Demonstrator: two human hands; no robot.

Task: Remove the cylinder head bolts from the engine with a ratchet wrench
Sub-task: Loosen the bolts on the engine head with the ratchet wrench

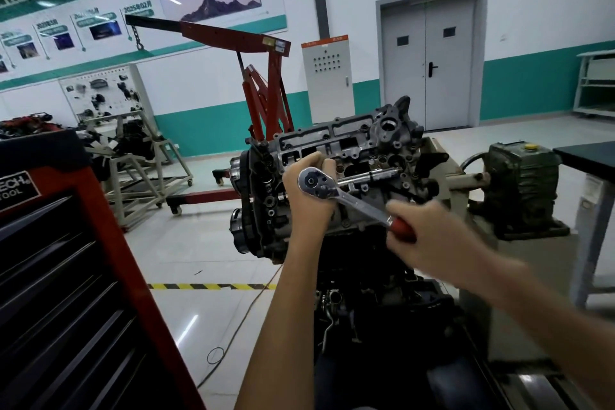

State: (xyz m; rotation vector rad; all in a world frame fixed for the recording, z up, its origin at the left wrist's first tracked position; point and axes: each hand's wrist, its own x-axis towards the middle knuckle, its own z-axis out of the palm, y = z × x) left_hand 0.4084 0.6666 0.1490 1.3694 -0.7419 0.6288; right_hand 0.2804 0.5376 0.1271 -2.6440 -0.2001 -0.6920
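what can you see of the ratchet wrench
The ratchet wrench is shiny chrome metal with a round head, a slim shaft and a red grip. It slants down to the right in front of the engine. A chrome extension bar runs from its head into the engine. The left hand holds the head; the right hand, blurred, grips the red end.

Tool cabinet (83, 276) left — floor (199, 243) between.

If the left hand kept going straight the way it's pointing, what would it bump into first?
Probably the engine: the left hand grips the wrench right before it, though the gap is hard to judge.
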